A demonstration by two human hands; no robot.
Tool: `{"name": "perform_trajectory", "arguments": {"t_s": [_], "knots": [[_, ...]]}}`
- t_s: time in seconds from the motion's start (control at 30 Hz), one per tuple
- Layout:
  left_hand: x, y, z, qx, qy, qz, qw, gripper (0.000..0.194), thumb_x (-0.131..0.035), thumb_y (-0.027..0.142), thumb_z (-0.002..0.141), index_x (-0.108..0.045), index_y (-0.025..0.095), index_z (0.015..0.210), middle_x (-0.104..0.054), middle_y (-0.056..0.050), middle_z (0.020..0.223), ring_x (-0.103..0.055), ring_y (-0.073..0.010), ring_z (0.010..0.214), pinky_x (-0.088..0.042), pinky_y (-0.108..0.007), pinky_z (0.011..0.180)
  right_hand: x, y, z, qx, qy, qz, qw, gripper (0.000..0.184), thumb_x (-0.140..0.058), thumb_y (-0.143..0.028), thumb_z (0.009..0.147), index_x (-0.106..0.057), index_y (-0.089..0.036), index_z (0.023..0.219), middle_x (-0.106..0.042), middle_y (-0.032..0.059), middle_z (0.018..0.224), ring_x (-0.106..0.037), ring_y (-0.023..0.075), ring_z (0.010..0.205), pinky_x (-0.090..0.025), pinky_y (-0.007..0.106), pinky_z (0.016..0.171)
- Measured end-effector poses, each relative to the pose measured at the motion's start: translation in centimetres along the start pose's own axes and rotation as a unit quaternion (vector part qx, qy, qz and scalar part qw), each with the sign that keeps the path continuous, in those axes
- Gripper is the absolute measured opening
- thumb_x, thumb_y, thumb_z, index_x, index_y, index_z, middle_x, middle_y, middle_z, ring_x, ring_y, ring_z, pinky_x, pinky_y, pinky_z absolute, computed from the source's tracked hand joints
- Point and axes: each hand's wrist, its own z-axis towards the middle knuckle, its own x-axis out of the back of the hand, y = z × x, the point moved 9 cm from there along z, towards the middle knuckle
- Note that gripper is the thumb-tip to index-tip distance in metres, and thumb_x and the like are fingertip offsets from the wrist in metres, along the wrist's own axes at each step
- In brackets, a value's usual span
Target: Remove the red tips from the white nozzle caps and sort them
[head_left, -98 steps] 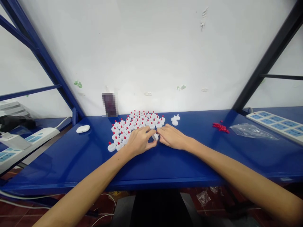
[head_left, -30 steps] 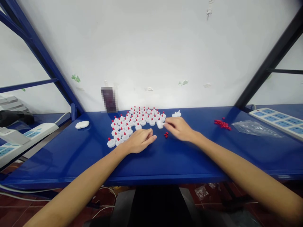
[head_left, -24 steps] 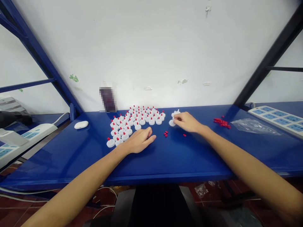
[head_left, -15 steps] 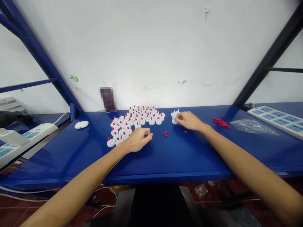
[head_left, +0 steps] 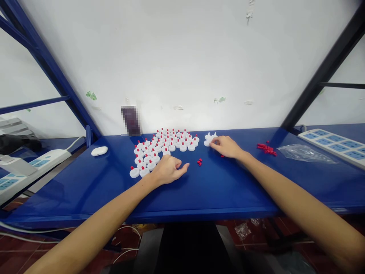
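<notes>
My left hand rests on the blue tabletop beside the front of a cluster of white round nozzle lids with small red caps. Its fingers are loosely curled, the thumb sticks out apart from them, and nothing shows in its grasp. At the right, my right hand has thumb and forefinger closed at the edge of a white nozzle lid that bears no red cap; the fingertips partly hide it. Bare white spouts stand just behind. Several loose red caps lie between my hands, and another red cap peeks out under my right hand.
A heap of red caps lies farther right beside a clear plastic bag. Power strips sit at both sides. A white earbud case is at the left, and a blurred-out dark object leans on the wall.
The lid held between both hands earlier now stands capped in the cluster. My right hand has moved right to the bare lids, uncovering loose red caps. My left hand's thumb has spread.
</notes>
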Motion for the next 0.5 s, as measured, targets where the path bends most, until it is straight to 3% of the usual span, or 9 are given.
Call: {"name": "perform_trajectory", "arguments": {"t_s": [0.17,0.27,0.37,0.5], "knots": [[-0.1,-0.4,0.2,0.009,0.016,-0.017,1.0,0.055,-0.041,0.041,0.094,-0.018,0.018,0.05,-0.014,0.005,0.05,-0.007,-0.0098,0.051,-0.016,-0.03,0.053,0.5,-1.4,-0.4,0.019,-0.007,-0.023,1.0,0.03,-0.045,-0.039,0.09,-0.067,-0.02,0.085,-0.071,0.0056,0.081,-0.063,0.0195,0.074,-0.037,0.028,0.064],[0.9,-1.4,0.3,0.037,0.056,-0.007,0.998,0.05,-0.037,0.038,0.095,-0.017,0.019,0.053,-0.016,0.005,0.048,-0.013,-0.0086,0.047,-0.019,-0.029,0.052,1.0,-1.1,-0.9,-0.006,-0.031,-0.079,0.996,0.035,-0.044,-0.047,0.09,-0.062,-0.021,0.105,-0.071,0.0075,0.087,-0.063,0.0234,0.076,-0.037,0.03,0.062],[1.9,-2.0,0.4,0.06,0.079,0.061,0.993,0.042,-0.041,0.034,0.092,-0.029,0.02,0.055,-0.033,0.003,0.05,-0.029,-0.0099,0.048,-0.024,-0.028,0.055,1.2,-1.1,-1.5,-0.022,-0.078,-0.115,0.99,0.045,-0.041,-0.052,0.09,-0.053,-0.02,0.119,-0.069,0.0104,0.088,-0.063,0.0271,0.077,-0.037,0.032,0.063],[1.7,-1.4,0.5,0.042,0.059,0.155,0.985,0.022,-0.046,0.03,0.09,-0.052,0.019,0.072,-0.056,-0.003,0.075,-0.052,-0.0167,0.07,-0.036,-0.029,0.063,0.5,-1.9,-2.2,-0.019,-0.151,-0.134,0.979,0.032,-0.046,-0.045,0.086,-0.057,-0.021,0.105,-0.068,0.0111,0.089,-0.062,0.0277,0.079,-0.036,0.032,0.062]]}}
